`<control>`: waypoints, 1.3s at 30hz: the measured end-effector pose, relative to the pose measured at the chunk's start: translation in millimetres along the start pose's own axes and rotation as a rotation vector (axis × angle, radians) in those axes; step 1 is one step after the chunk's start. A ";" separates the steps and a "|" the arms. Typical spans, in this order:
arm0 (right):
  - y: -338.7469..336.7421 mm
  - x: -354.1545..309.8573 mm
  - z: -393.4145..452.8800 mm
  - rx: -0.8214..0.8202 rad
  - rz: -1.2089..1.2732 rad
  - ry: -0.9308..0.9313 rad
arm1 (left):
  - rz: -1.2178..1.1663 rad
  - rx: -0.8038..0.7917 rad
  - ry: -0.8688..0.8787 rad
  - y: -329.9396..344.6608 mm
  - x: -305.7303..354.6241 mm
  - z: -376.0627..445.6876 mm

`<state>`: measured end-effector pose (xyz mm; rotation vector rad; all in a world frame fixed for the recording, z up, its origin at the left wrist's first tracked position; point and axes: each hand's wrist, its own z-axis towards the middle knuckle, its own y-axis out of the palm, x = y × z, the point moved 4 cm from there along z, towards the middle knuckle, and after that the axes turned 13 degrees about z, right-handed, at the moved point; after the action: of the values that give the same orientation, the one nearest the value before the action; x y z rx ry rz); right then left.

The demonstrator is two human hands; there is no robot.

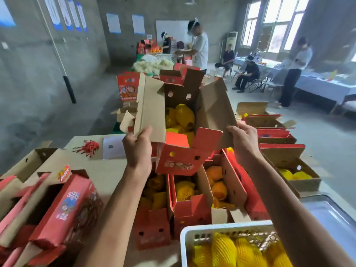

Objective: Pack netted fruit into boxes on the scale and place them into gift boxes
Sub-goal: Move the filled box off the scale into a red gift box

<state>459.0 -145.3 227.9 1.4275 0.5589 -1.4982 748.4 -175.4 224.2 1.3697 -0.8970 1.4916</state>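
Note:
I hold an open red gift box (179, 160) up above the table, its brown flaps spread wide. Inside it lie yellow netted fruit (184, 116). My left hand (138, 149) grips the left flap of the box. My right hand (243, 139) grips the right flap. Below the lifted box stand two open red boxes (192, 211) with netted fruit in them. A white basket (215, 231) of yellow netted fruit sits at the bottom edge, in front of me.
Red gift boxes (65, 211) lie piled at the left. More open boxes (292, 170) with fruit stand on the right, beside a metal scale pan (331, 214). Red ties (88, 148) lie on the table. Several people work or sit in the background.

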 end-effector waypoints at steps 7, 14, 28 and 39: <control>-168.7 -53.4 -67.7 0.067 -0.011 0.003 | -0.101 -0.081 0.027 65.9 9.8 -157.6; -336.6 -106.9 -103.8 0.164 -0.018 0.023 | -0.088 -0.149 0.069 155.2 -2.8 -295.3; -540.5 -105.4 -104.1 0.232 -0.100 0.048 | -0.078 -0.366 -0.062 293.8 -74.5 -434.0; -623.0 -50.6 -49.6 0.133 -0.094 0.183 | -0.046 -0.313 -0.121 371.2 -119.9 -457.4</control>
<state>-56.3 184.9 91.2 1.6739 0.6555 -1.5107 241.6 108.5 69.6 1.2480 -1.1153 1.1849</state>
